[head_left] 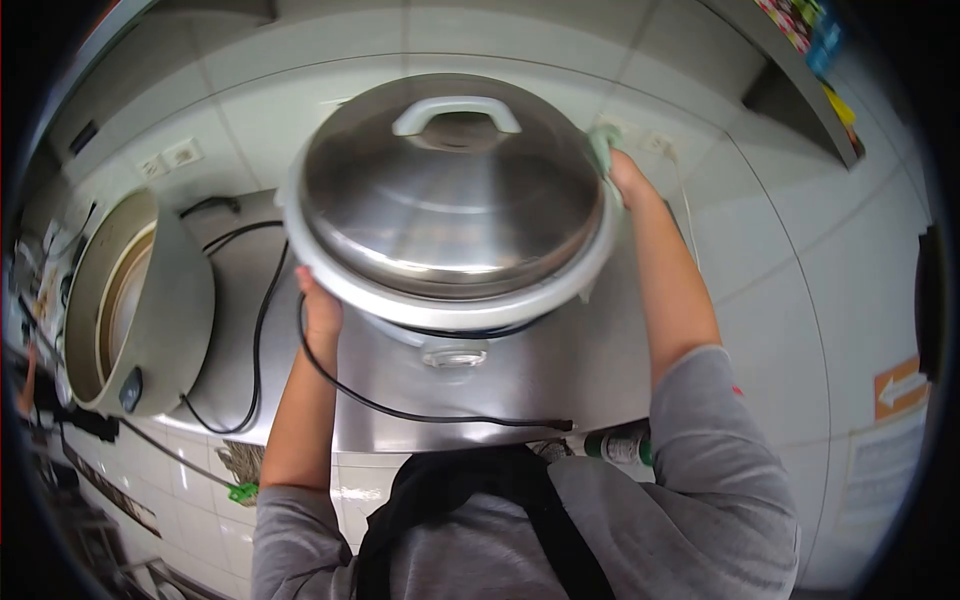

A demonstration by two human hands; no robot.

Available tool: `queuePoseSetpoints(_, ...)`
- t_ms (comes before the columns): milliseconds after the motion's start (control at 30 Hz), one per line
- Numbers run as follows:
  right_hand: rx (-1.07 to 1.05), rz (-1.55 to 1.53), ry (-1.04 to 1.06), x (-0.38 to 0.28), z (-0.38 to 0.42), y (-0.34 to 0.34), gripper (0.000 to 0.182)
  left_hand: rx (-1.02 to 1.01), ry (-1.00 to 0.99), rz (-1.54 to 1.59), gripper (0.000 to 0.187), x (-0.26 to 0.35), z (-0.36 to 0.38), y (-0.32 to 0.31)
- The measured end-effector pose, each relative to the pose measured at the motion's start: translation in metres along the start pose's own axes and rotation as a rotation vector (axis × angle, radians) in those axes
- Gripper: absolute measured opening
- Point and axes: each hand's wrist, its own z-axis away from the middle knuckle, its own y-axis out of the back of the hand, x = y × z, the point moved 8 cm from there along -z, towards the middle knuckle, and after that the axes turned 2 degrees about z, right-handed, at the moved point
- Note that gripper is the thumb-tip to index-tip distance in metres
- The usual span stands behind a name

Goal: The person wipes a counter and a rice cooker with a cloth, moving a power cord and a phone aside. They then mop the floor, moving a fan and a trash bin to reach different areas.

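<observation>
A large rice cooker [450, 310] with a domed steel lid [450, 220] stands in front of me on a steel counter. Its lid is on, with a pale handle [458, 112] on top. My left hand [322, 305] grips the cooker's near left side, its fingers partly hidden beneath the rim. At the far right of the rim, my right hand [624, 175] is closed on a pale green cloth [603, 145] pressed against the cooker. A black power cord [400, 412] curves past my left wrist, its end near the counter's front edge.
On the left a round, open metal vessel [190, 310] lies tilted on its side, with another black cord [262, 335] beside it. The steel counter [520, 385] meets a tiled wall with sockets [182, 153]. A shelf [800, 95] juts out at upper right.
</observation>
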Motion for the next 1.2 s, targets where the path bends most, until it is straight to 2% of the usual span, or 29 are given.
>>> queuePoseSetpoints(67, 0.036, 0.055, 0.021, 0.035, -0.05, 0.027, 0.051, 0.087, -0.028, 0.023, 0.071, 0.01, 0.001, -0.002)
queuePoseSetpoints(133, 0.149, 0.22, 0.069, 0.019, -0.023, 0.032, 0.054, -0.084, -0.07, -0.07, 0.071, 0.041, 0.012, -0.029)
queuePoseSetpoints(233, 0.251, 0.232, 0.108, 0.016, 0.02, 0.044, 0.054, -0.021, 0.038, -0.017, 0.075, 0.04, 0.022, -0.029)
queuePoseSetpoints(367, 0.318, 0.347, 0.154, 0.043, 0.071, 0.087, 0.05, -0.089, 0.14, 0.191, 0.088, 0.015, 0.049, -0.021)
queuePoseSetpoints(400, 0.333, 0.43, 0.224, 0.046, 0.086, 0.102, 0.047, -0.107, 0.165, 0.223, 0.092, 0.006, 0.058, -0.019)
queuePoseSetpoints(433, 0.349, 0.514, 0.292, 0.048, 0.103, 0.113, 0.045, -0.092, 0.178, 0.206, 0.096, 0.013, 0.07, -0.035)
queuePoseSetpoints(467, 0.398, 0.384, 0.239, 0.054, 0.12, 0.129, 0.044, -0.113, 0.186, 0.123, 0.104, 0.013, 0.081, -0.049)
queuePoseSetpoints(500, 0.445, 0.256, 0.186, 0.056, 0.136, 0.145, 0.042, -0.195, 0.2, 0.09, 0.108, 0.017, 0.09, -0.073)
queuePoseSetpoints(600, 0.541, 0.283, 0.265, 0.057, 0.175, 0.189, 0.045, -0.42, 0.354, 0.048, 0.117, 0.013, 0.119, -0.134)
queuePoseSetpoints(633, 0.609, 0.223, 0.171, 0.068, 0.185, 0.21, 0.047, -0.499, 0.412, 0.08, 0.119, 0.012, 0.128, -0.156)
queuePoseSetpoints(667, 0.676, 0.164, 0.079, 0.079, 0.194, 0.232, 0.049, -0.551, 0.373, 0.0, 0.112, 0.016, 0.134, -0.176)
queuePoseSetpoints(700, 0.674, 0.169, 0.076, 0.085, 0.199, 0.248, 0.049, -0.569, 0.37, -0.022, 0.107, 0.007, 0.143, -0.183)
queuePoseSetpoints(767, 0.855, 0.185, 0.173, 0.095, 0.215, 0.295, 0.051, -0.673, 0.366, -0.114, 0.098, -0.023, 0.159, -0.19)
queuePoseSetpoints(800, 0.837, 0.196, 0.173, 0.106, 0.216, 0.317, 0.051, -0.756, 0.365, -0.187, 0.094, -0.035, 0.167, -0.195)
queuePoseSetpoints(833, 0.908, 0.328, 0.117, 0.117, 0.221, 0.346, 0.05, -0.77, 0.331, -0.286, 0.103, -0.028, 0.171, -0.216)
queuePoseSetpoints(867, 0.967, 0.461, 0.07, 0.125, 0.222, 0.374, 0.049, -0.844, 0.3, -0.318, 0.096, -0.027, 0.174, -0.235)
queuePoseSetpoints(900, 1.006, 0.492, 0.033, 0.134, 0.225, 0.399, 0.048, -0.887, 0.139, -0.443, 0.084, -0.05, 0.18, -0.233)
queuePoseSetpoints(933, 1.042, 0.523, 0.002, 0.142, 0.23, 0.421, 0.046, -0.917, -0.045, -0.472, 0.074, -0.043, 0.18, -0.253)
queuePoseSetpoints(967, 1.145, 0.435, 0.191, 0.141, 0.242, 0.438, 0.045, -0.939, -0.156, -0.429, 0.063, -0.024, 0.175, -0.277)
queuePoseSetpoints(1000, 1.243, 0.328, 0.378, 0.147, 0.261, 0.454, 0.043, -0.959, -0.236, -0.572, 0.063, -0.032, 0.18, -0.281)
queuePoseSetpoints(1033, 1.326, 0.681, 0.488, 0.142, 0.283, 0.463, 0.039, -0.908, -0.231, -0.395, 0.077, -0.014, 0.174, -0.298)
queuePoseSetpoints(1067, 1.245, 0.102, 0.599, 0.141, 0.298, 0.461, 0.038, -0.903, -0.216, -0.36, 0.09, 0.01, 0.169, -0.311)
queuePoseSetpoints(1100, 1.107, -0.467, 0.655, 0.128, 0.312, 0.441, 0.038, -1.023, -0.179, -0.411, 0.1, 0.011, 0.173, -0.314)
queuePoseSetpoints(1133, 1.068, -0.503, 0.687, 0.108, 0.335, 0.419, 0.038, -1.12, 0.159, -0.354, 0.087, 0.013, 0.18, -0.309)
queuePoseSetpoints(1200, 1.03, -0.52, 0.703, 0.088, 0.385, 0.389, 0.039, -1.138, 0.479, -0.067, 0.064, -0.027, 0.219, -0.277)
